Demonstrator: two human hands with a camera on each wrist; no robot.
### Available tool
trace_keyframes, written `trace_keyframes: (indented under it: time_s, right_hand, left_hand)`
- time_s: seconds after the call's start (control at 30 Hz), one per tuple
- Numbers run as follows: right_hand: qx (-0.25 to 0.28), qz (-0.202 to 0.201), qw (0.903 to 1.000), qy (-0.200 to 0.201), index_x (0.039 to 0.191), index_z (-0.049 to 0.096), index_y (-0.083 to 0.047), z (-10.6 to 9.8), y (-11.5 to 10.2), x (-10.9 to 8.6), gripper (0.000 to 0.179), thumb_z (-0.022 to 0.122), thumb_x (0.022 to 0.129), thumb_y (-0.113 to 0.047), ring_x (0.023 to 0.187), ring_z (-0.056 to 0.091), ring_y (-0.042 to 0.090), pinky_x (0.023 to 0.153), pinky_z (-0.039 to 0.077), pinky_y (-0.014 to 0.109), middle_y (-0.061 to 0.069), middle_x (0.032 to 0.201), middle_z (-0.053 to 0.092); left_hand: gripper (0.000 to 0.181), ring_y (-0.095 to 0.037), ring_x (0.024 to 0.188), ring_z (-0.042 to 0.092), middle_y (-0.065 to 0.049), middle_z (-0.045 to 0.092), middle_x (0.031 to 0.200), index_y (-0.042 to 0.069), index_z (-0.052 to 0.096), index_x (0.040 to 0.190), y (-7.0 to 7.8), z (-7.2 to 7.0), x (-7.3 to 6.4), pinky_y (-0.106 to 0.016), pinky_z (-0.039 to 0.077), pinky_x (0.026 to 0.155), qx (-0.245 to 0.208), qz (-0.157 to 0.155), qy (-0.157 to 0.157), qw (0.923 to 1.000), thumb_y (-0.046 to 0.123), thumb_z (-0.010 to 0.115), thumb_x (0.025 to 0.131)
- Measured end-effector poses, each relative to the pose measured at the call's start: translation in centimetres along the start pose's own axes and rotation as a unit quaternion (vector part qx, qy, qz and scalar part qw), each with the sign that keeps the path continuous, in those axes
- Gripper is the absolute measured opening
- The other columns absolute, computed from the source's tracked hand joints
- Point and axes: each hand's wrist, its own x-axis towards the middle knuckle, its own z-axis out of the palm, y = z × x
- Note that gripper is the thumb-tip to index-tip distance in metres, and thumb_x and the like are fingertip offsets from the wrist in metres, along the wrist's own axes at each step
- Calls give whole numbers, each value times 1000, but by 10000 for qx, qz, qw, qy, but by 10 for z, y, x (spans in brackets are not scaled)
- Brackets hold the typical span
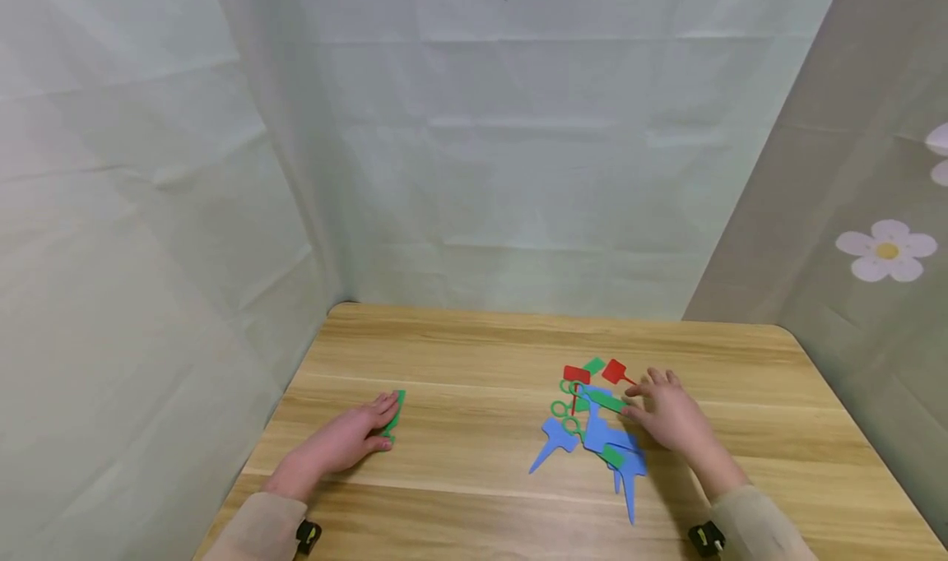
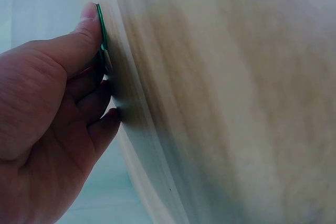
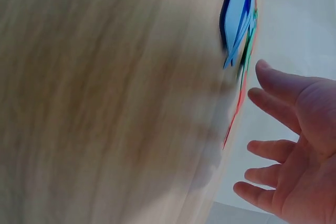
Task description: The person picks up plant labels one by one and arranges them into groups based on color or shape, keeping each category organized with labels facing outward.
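Note:
My left hand rests at the left of the table on a flat green tag, its fingers and thumb on the piece. In the left wrist view the thumb touches the green tag, and the other fingers bend only slightly near the tabletop. At the right, my right hand hovers with spread fingers beside a loose pile, holding nothing. The pile has blue T-shaped plant labels, green tags with ring ends, and red square-headed tags with thin stems. Several pieces overlap, so some are partly hidden.
The pile lies on a wood-grain table. Pale fabric hangs behind the table and on both sides, with a flower print on the right. A small dark device sits at each wrist.

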Motion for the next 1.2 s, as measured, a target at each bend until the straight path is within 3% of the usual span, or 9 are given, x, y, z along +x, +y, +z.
trace_keyframes:
  time_s: [0.3,0.5,0.93,1.2]
  right_hand:
    - [-634,81,9979,-141,117,84,-9,3,-9,2,30,85,93,-27,140,35,71,103,43,80,39,146,55]
    - [-668,280,9973,-102,109,86,-11,3,-10,7,24,88,90,-26,139,40,68,96,52,74,35,142,60]
    - [-437,1017,9932,-356,101,84,-13,-1,-19,16,19,91,85,-20,144,35,65,94,50,77,26,135,67]
    - [-357,1140,9922,-364,92,82,-14,1,-17,20,16,92,83,-20,145,28,69,100,44,81,26,134,68]
  left_hand:
    - [69,-52,154,30,-29,33,168,-11,40,158,-3,1,-1,-66,30,122,18,-33,-9,10000,19,70,104]
    - [70,-51,154,31,-28,33,168,-11,40,158,-2,-1,-1,-66,29,122,25,-73,23,10000,22,70,104]
    - [69,-50,155,30,-27,32,168,-10,40,159,0,-3,0,-65,30,122,-31,-61,-19,10000,21,70,105]
    - [69,-49,155,30,-26,32,169,-9,40,159,-2,-2,0,-64,30,123,-10,-103,-52,9999,21,70,105]
